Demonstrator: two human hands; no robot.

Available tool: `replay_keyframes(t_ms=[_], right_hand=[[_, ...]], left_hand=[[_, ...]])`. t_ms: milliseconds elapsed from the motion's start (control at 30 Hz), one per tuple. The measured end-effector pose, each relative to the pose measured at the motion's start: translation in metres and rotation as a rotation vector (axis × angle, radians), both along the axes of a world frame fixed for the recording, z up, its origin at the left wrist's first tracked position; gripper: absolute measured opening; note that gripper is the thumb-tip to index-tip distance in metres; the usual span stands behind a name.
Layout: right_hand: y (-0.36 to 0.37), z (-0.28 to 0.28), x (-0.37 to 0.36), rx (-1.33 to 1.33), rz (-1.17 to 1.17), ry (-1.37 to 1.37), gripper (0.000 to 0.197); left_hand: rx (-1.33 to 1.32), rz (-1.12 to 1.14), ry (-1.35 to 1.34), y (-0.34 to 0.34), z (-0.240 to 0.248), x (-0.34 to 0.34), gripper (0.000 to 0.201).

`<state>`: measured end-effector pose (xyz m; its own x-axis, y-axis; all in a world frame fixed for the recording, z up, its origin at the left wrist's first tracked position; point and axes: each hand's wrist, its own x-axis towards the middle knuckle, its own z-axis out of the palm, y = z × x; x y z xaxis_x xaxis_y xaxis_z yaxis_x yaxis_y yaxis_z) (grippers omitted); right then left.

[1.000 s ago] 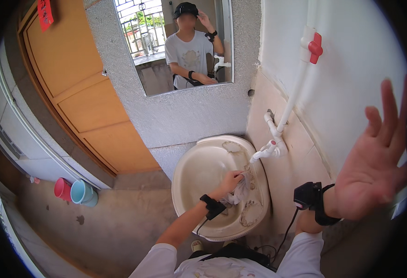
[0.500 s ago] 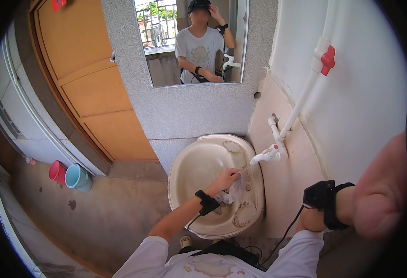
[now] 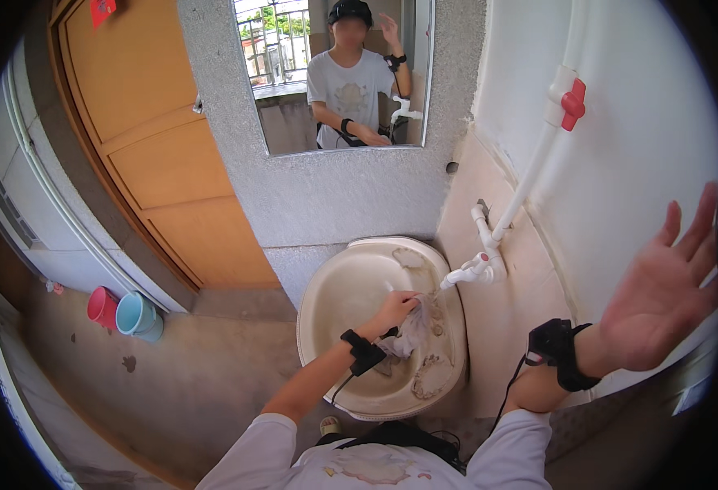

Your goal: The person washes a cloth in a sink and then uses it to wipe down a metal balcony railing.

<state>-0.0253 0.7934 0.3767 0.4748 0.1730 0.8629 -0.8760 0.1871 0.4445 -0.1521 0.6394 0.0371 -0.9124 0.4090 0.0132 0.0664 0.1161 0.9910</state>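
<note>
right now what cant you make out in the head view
All in the head view:
Right hand: some fingers cut off by dark right edge.
Left hand: palm hidden by its back.
Basin under greyish cloth: covered.
Door: top cut off by upper edge.

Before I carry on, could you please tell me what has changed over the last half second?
The right hand has moved away from the cap, its open palm now in view. The left hand still holds the pale crumpled material in the basin.
</note>
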Motion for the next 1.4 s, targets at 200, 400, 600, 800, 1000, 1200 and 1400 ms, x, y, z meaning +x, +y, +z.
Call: replay_keyframes(t_ms=[200, 400, 600, 800, 1000, 1200, 1400], right_hand=[[-0.004, -0.086, -0.067, 0.138, -0.114, -1.326, 0.027], [0.003, -0.183, -0.101, 0.112, -0.269, -1.503, 0.022], [-0.015, -0.264, -0.047, -0.015, -0.195, -1.494, 0.015], [-0.025, -0.431, -0.083, -0.02, -0.302, -1.8, 0.054], [-0.052, -0.404, -0.101, 0.141, 0.351, -2.303, 0.051], [-0.027, -0.418, -0.11, -0.28, 0.734, -2.163, 0.03], [-0.032, -0.385, -0.116, -0.306, 1.06, -1.974, 0.046]], left_hand=[[0.021, 0.005, -0.056, -0.004, -0.016, -0.003, 0.022], [0.166, -0.005, -0.169, 0.022, -0.018, -0.002, 0.02], [0.309, 0.026, -0.392, -0.004, -0.013, -0.008, 0.023], [0.647, -0.012, -0.494, -0.014, 0.005, -0.012, 0.021], [0.785, 0.032, -0.473, -0.047, 0.012, -0.014, 0.021], [0.536, 0.181, -0.32, -0.082, -0.003, -0.021, 0.025], [-0.318, 0.246, -0.082, -0.093, -0.036, -0.013, 0.028]])
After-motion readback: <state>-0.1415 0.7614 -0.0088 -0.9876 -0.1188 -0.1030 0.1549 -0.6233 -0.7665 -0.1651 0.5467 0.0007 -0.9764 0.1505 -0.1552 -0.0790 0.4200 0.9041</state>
